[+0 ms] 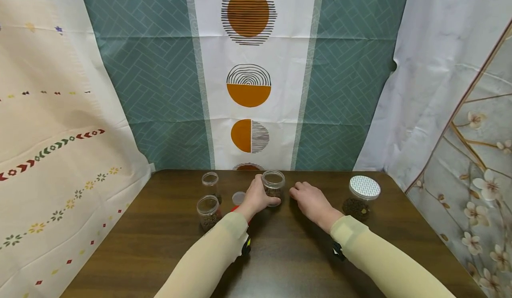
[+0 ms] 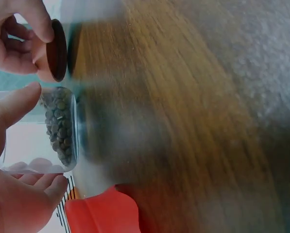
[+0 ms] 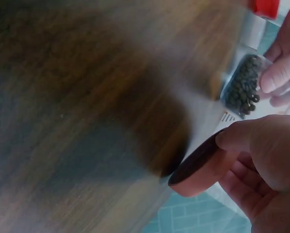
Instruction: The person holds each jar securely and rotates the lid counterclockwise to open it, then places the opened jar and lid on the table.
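My left hand (image 1: 256, 196) grips a clear, lidless jar (image 1: 273, 180) from its left side. Dark brown pellets or beans (image 2: 59, 128) cover the bottom of that jar, seen in the left wrist view. To its right, my right hand (image 1: 314, 203) pinches a shallow round terracotta-coloured dish or lid (image 3: 205, 172) between thumb and fingers. This dish is tilted just above the tabletop, apart from the jar; in the head view the hand hides it. Beside the left wrist lies a red object (image 2: 106, 211), mostly covered by the hand in the head view.
Two clear open jars stand left of my left hand: a smaller one (image 1: 210, 180) behind and one with brown contents (image 1: 209, 213) in front. A small translucent round piece (image 1: 238, 198) is near the red object. At right stands a dark-filled jar with a white patterned lid (image 1: 365, 187).
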`<state>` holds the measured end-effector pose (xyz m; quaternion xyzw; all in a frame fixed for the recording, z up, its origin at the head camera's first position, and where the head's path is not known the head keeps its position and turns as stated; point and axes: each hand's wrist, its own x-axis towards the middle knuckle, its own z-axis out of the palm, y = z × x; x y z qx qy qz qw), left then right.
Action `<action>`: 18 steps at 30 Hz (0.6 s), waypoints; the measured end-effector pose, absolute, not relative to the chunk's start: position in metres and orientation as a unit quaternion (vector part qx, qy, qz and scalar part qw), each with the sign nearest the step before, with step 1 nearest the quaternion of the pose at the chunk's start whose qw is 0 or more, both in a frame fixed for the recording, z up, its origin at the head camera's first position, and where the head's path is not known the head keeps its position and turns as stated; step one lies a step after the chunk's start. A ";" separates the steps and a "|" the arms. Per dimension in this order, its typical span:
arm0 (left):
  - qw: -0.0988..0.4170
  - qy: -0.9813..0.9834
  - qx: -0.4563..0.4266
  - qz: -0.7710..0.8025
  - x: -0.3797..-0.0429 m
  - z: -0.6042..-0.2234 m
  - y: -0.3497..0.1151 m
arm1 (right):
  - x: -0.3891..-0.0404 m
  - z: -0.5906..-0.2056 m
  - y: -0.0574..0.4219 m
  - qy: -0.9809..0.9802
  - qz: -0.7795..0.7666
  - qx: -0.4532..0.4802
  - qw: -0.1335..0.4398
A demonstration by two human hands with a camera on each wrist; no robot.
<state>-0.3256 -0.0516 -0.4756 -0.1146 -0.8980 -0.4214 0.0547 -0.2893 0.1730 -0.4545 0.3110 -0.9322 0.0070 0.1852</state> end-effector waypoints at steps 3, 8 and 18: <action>0.050 -0.896 -0.111 -0.427 -0.326 -0.475 -0.051 | -0.291 -0.459 0.172 -0.930 -0.012 0.315 0.189; 0.034 -0.894 -0.094 -0.436 -0.315 -0.459 -0.049 | -0.295 -0.466 0.172 -0.924 -0.044 0.330 0.187; 0.029 -0.900 -0.089 -0.426 -0.317 -0.461 -0.052 | -0.295 -0.471 0.175 -0.919 -0.019 0.351 0.176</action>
